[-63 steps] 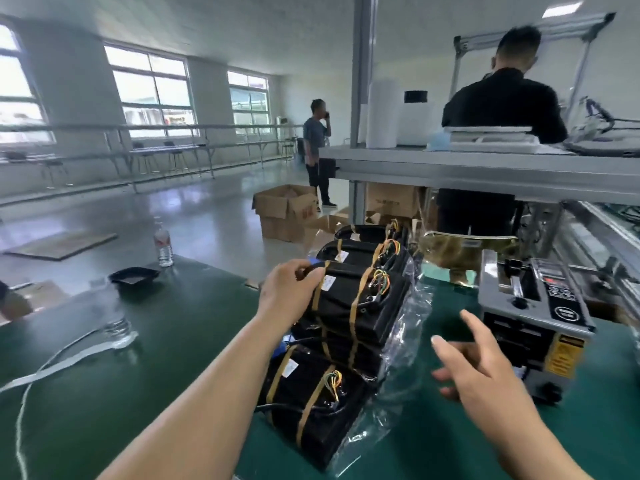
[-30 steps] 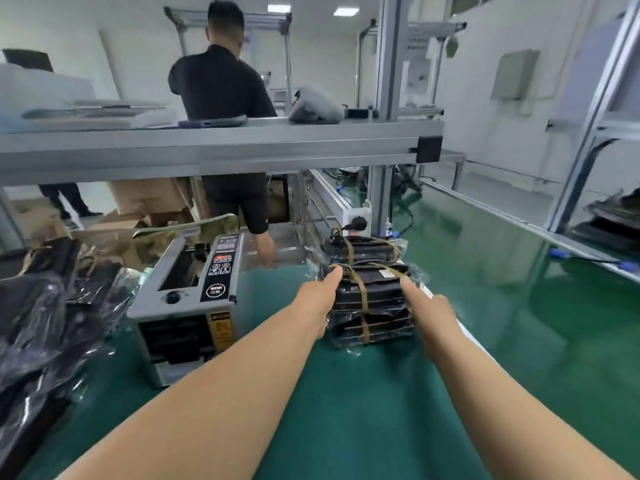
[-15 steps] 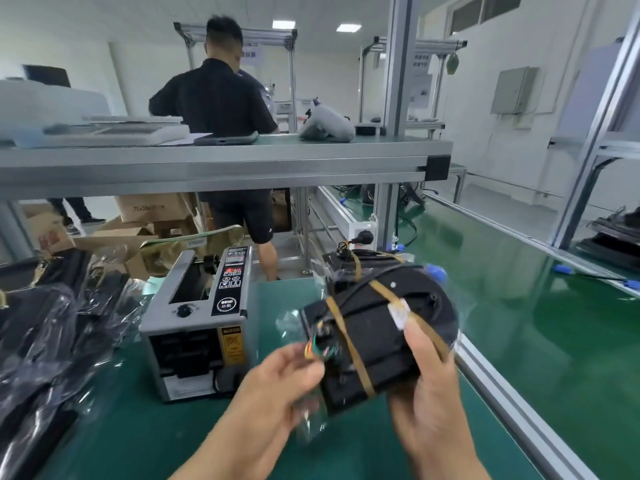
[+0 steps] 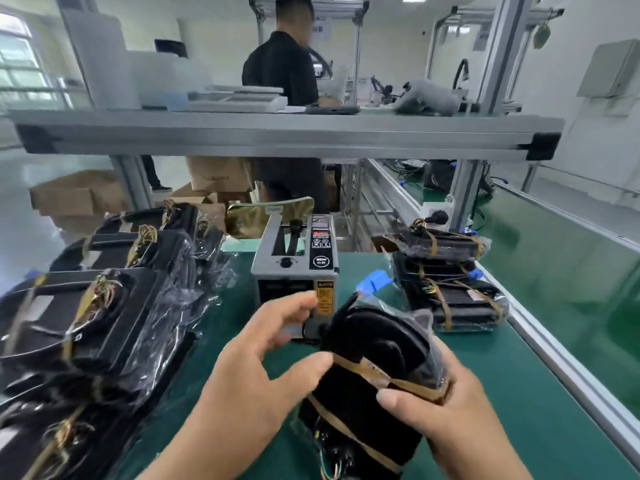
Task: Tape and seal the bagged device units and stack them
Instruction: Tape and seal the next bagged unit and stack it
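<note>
Once face-on, unit (image 4: 363, 403) oblique, R grip (image 4: 450, 420)

- Bagged unit (image 4: 374, 368): black, crossed by tan tape bands, clear plastic.
- Tape dispenser (image 4: 294, 268), at its twelve o'clock: grey, black panel, yellow label.
- Connector (image 4: 375, 280), one o'clock: blue.
- Table mat (image 4: 485, 358): dark green.

bare green mat (image 4: 225, 327) runs between bagged units (image 4: 104, 323), tape dispenser (image 4: 294, 261) and right stack (image 4: 446, 282).

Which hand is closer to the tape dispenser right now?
Left. The left hand reaches forward, fingertips just at the front of the tape dispenser. The right hand sits lower and off to the right, gripping the bagged unit.
</note>
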### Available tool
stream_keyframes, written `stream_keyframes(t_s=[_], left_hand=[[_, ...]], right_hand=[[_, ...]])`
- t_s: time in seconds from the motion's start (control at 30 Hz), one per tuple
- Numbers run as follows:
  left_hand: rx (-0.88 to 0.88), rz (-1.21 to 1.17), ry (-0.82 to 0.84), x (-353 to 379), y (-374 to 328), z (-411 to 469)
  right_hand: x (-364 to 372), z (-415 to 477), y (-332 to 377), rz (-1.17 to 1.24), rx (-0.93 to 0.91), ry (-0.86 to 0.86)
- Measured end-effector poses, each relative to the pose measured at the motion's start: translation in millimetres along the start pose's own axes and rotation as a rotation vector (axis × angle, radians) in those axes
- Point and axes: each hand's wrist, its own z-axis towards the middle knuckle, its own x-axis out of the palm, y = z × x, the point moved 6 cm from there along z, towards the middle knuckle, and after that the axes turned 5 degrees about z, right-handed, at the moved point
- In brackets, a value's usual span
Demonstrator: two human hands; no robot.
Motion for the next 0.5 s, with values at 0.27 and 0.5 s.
stream_keyframes(t_s=[0.27, 0.5], left_hand=[[0.362, 0.215, 0.052, -9.7, -41.6, 32.6], [0.069, 0.093, 0.006, -18.6, -21.7, 42.0]], right_hand=[[34.7, -10.9, 25.0, -0.202, -0.038, 0.245], [48.7, -12.8, 37.9, -0.336, 0.072, 0.406]])
